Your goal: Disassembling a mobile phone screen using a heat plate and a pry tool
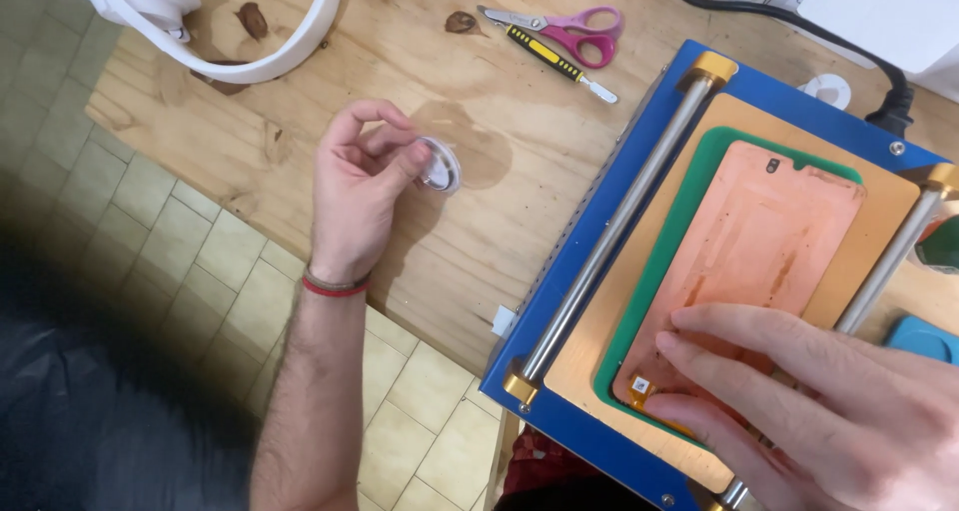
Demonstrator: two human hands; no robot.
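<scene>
My left hand hovers over the wooden table and pinches a small round spool of clear material between thumb and fingers. My right hand lies flat with its fingers pressing the lower end of a copper-coloured phone-shaped panel. That panel rests on a green mat set in a tan plate on a blue machine with two metal rods and brass ends.
Pink-handled scissors and a yellow-and-black tool lie at the back. A white curved band sits back left, a black cable back right. The table's near edge drops to a tiled floor.
</scene>
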